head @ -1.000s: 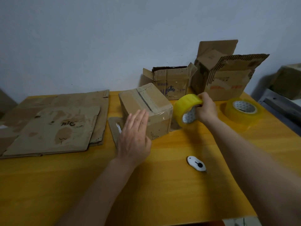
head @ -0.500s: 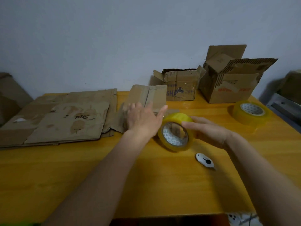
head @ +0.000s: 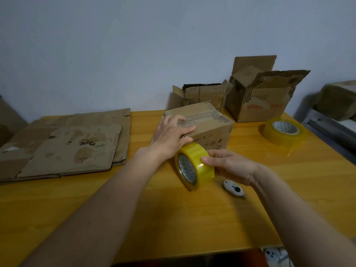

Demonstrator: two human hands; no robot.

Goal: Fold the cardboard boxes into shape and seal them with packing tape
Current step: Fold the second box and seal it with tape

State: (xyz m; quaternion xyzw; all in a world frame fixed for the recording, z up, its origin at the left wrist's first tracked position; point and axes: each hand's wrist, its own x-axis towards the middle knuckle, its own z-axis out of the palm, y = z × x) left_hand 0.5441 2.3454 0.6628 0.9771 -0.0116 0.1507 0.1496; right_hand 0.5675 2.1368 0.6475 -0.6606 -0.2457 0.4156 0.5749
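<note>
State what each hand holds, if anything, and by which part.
The right hand grips the upright tape roll by its outer band. The left hand grasps the closed box at its near top edge.

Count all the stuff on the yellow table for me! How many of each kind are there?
Folded-up boxes: 3, the closed box, a small open box, a big open box
Flat cardboard pile: 1
Tape rolls: 2, a held roll, a spare roll
White cutter: 1
Total: 7
</note>
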